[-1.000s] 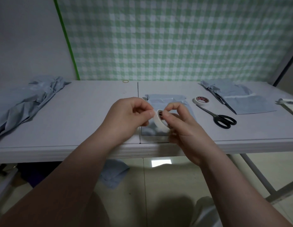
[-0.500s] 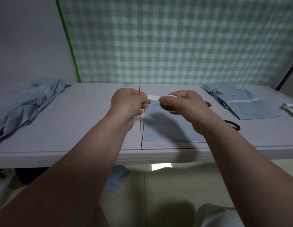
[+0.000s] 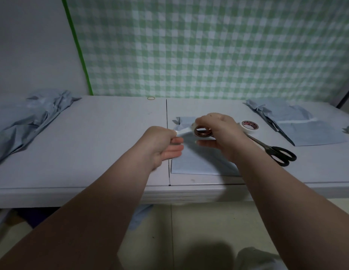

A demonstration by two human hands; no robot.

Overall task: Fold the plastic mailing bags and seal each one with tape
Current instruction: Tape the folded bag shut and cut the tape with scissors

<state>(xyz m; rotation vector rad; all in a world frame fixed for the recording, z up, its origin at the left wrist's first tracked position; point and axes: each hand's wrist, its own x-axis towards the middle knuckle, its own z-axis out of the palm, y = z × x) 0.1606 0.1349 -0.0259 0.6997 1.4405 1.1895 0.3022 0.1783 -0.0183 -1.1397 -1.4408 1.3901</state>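
A folded light-blue mailing bag [image 3: 201, 162] lies flat on the grey table [image 3: 103, 145], just right of the table's centre seam. Above it my right hand [image 3: 222, 131] grips a roll of white tape [image 3: 203, 131] with a brown core. My left hand [image 3: 162, 145] pinches the free end of the tape strip [image 3: 184, 131], which is stretched out between both hands. Both hands hover over the bag's upper left part.
A second tape roll [image 3: 249, 126] and black-handled scissors [image 3: 275, 151] lie right of the bag. More flat blue bags [image 3: 306, 129] sit at the far right, a crumpled blue pile [image 3: 27, 121] at the far left. A rubber band [image 3: 151, 98] lies by the checked backdrop.
The hands lifted the roll away from my body and over the bag. My left hand has pulled a strip of tape out to the left from the roll.
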